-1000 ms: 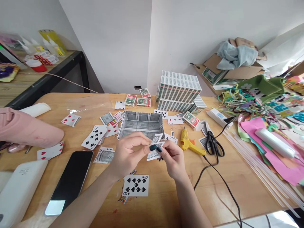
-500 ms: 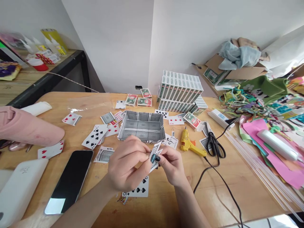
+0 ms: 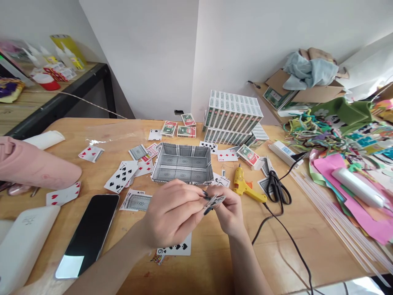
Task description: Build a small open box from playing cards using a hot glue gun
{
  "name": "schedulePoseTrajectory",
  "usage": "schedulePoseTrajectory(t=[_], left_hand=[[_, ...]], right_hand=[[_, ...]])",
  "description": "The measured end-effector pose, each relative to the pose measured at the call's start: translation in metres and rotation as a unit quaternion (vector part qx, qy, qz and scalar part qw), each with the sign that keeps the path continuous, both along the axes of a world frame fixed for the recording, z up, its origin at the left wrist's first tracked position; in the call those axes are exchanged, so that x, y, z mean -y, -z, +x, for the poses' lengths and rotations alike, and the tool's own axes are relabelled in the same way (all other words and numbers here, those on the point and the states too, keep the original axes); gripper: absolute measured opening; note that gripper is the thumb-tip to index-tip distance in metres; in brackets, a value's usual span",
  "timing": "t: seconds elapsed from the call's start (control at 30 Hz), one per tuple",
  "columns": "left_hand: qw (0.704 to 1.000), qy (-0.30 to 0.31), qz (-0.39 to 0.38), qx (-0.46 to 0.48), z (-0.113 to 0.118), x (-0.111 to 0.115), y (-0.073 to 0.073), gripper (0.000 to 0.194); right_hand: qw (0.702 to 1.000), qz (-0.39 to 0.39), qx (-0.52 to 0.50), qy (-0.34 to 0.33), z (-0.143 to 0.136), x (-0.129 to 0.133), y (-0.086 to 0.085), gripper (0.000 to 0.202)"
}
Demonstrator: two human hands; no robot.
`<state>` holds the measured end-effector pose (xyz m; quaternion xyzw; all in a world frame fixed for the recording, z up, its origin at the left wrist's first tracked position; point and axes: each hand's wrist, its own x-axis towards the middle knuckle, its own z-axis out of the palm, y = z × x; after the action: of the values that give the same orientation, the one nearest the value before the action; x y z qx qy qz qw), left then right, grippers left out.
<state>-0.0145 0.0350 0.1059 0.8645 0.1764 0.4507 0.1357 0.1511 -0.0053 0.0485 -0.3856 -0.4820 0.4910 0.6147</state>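
My left hand (image 3: pixel 176 213) and my right hand (image 3: pixel 227 207) meet over the front middle of the table, both closed on a small folded playing card (image 3: pixel 214 201). Fingers cover much of the card. Just beyond my hands sits an open rectangular tray made of grey-backed playing cards (image 3: pixel 156 170). Below my left hand lies a spade card (image 3: pixel 181 249), partly covered by the hand. A yellow glue gun (image 3: pixel 242 184) rests to the right of my right hand, its cord running toward the front edge.
Black scissors (image 3: pixel 278 188) and a white power strip (image 3: pixel 285 153) lie at right. Boxed card decks (image 3: pixel 233 116) are stacked behind. Left are a phone (image 3: pixel 89 235), a white power bank (image 3: pixel 27 248), a pink roll (image 3: pixel 39 164) and loose spade cards (image 3: pixel 121 176). Clear sticks (image 3: pixel 334 217) run along the right.
Both hands have moved slightly right and closer together. The card between them has turned from steeply tilted to flatter, and less of it shows.
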Motion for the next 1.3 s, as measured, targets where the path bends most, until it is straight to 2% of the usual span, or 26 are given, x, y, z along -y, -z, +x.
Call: schedulePoseTrajectory(t=[0.2,0.43,0.63,0.93,1.2,1.3], left_hand=[[0.999,-0.016,0.012,-0.033,-0.002,0.002,-0.008,0.017],[0.998,-0.040,0.041,-0.027,-0.002,0.010,-0.012,0.016],[0.997,-0.040,0.051,-0.035,-0.003,0.014,-0.016,0.016],[0.996,-0.041,0.061,-0.055,-0.006,0.020,-0.015,0.015],[0.996,-0.046,0.064,-0.052,-0.006,0.021,-0.016,0.020],[0.998,-0.034,0.041,-0.018,-0.003,0.016,-0.012,0.018]], right_hand=[[0.999,0.037,0.015,-0.019,-0.002,0.000,0.002,0.016],[0.999,0.028,-0.003,-0.032,-0.007,-0.001,-0.001,0.023],[0.999,0.023,-0.014,-0.043,-0.009,0.000,0.003,0.018],[0.996,0.020,-0.051,-0.073,-0.011,0.002,0.005,0.010],[0.997,-0.025,-0.045,-0.063,-0.013,0.002,0.004,0.021],[0.995,-0.036,-0.062,-0.065,-0.013,0.003,0.004,0.023]])
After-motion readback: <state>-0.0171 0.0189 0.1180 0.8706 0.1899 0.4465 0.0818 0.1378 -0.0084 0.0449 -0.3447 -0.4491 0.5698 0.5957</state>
